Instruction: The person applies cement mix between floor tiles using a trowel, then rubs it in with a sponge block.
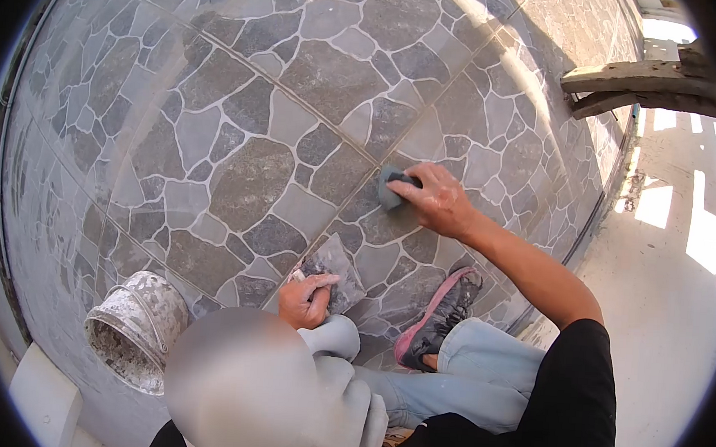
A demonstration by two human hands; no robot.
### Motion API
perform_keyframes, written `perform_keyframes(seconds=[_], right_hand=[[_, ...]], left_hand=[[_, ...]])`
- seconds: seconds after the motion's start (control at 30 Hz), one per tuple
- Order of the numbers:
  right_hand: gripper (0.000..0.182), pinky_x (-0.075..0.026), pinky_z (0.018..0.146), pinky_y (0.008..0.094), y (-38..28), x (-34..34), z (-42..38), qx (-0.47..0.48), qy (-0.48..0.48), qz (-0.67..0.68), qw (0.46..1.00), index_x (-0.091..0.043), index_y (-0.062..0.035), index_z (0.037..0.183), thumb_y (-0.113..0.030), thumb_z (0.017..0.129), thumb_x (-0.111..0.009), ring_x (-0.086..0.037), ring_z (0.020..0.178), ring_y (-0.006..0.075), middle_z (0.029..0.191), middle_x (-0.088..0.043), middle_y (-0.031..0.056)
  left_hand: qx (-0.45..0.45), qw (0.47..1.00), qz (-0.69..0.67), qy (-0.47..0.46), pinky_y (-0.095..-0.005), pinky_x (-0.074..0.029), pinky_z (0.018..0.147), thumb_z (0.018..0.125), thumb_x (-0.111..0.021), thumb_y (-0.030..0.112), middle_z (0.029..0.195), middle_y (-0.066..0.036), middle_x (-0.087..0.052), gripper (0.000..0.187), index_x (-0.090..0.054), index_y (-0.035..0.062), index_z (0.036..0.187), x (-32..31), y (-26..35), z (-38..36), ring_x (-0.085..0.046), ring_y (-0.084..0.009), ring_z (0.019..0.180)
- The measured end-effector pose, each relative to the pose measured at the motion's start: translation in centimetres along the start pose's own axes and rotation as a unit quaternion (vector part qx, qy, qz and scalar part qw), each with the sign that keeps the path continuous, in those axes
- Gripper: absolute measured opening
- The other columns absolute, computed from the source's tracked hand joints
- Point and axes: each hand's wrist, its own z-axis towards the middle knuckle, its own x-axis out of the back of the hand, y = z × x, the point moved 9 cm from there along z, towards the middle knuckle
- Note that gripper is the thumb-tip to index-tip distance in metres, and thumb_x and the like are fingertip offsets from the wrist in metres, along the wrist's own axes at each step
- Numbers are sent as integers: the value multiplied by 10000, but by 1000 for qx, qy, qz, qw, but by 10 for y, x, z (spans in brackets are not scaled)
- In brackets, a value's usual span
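Note:
My right hand (pixel 441 200) is closed around a grey-green sponge (pixel 389 194), pressed against the stone-patterned tile floor (pixel 322 74) beside a joint where tiles meet. Nearer my body, my left hand (pixel 304 300) grips a trowel (pixel 341 265) by its handle. The trowel's flat blade is smeared with grey paste and lies low over the tiles, pointing away from me. Its handle is mostly hidden in my fingers.
A paste-crusted bucket (pixel 142 329) stands tilted at the lower left. My dark shoe (pixel 442 315) with a pink sole rests on the tiles between the hands and the right edge. Weathered wooden beams (pixel 645 85) jut in at the upper right, over a pale ledge (pixel 639 323).

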Motion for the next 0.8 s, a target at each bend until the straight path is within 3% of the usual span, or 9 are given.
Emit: perform_keyframes(seconds=[0.07,0.13,0.23,0.4,0.47,0.57,0.67,0.77,0.8], right_hand=[[453,-536,867,453,93,43,23,-151,143,-87,974,-692,-126,1239,-16,800,-705,-627,1029,367,1105,-623,167],[417,-531,853,450,176,71,26,-297,288,-207,886,-684,-96,1250,-42,838,-711,-614,1016,371,1092,-605,178],[421,-525,850,459,133,53,41,-334,298,-163,879,-676,-71,1266,-59,847,-720,-600,1000,369,1062,-578,181],[408,-521,853,457,-66,-37,19,50,19,104,993,-724,-98,1199,-37,796,-718,-619,1002,357,1047,-590,181],[397,-521,855,459,-9,-5,31,6,83,47,995,-719,-101,1206,-48,814,-706,-620,1009,354,1051,-596,179],[423,-529,857,457,122,68,52,-218,261,-115,933,-685,-119,1269,-59,850,-693,-614,1045,372,1127,-600,190],[387,-528,840,462,129,66,46,-309,267,-96,908,-680,-113,1255,-55,873,-668,-613,1046,373,1133,-595,199],[460,-517,882,450,39,20,32,-7,111,-39,993,-693,-139,1267,-39,819,-667,-633,1016,323,1100,-628,154],[460,-517,882,450,57,29,34,-5,115,-44,992,-693,-139,1267,-39,819,-667,-633,1016,323,1100,-628,154]], left_hand=[[31,999,-8,-4,-274,-507,565,842,-610,-83,831,-126,-759,269,-777,49,1006,1,-5,2,-684,-162,619],[32,999,-5,-9,-274,-507,564,841,-607,-84,824,-129,-758,269,-779,47,1002,-1,-5,2,-680,-156,612],[48,999,-13,-13,-273,-511,569,838,-598,-85,811,-131,-757,268,-782,44,985,4,-7,0,-680,-150,611],[30,998,-55,-20,-265,-520,585,831,-590,-80,809,-129,-761,260,-786,37,954,2,-9,-6,-698,-147,634],[7,999,-54,1,-230,-398,498,866,-607,-119,724,-79,-717,223,-769,7,953,3,-8,-6,-523,-59,541],[5,999,-38,22,-226,-397,509,871,-612,-117,724,-67,-713,217,-772,9,943,0,-2,-1,-532,-57,560],[36,998,-4,44,-222,-407,530,881,-622,-104,725,-56,-709,200,-775,11,937,3,-6,-3,-543,-55,586],[32,997,-22,64,-241,-426,504,842,-623,-97,711,-85,-722,235,-785,41,942,4,-15,-8,-582,-81,550],[35,996,-36,73,-239,-415,498,837,-616,-106,699,-80,-715,247,-785,44,939,3,-18,-9,-569,-75,544]])
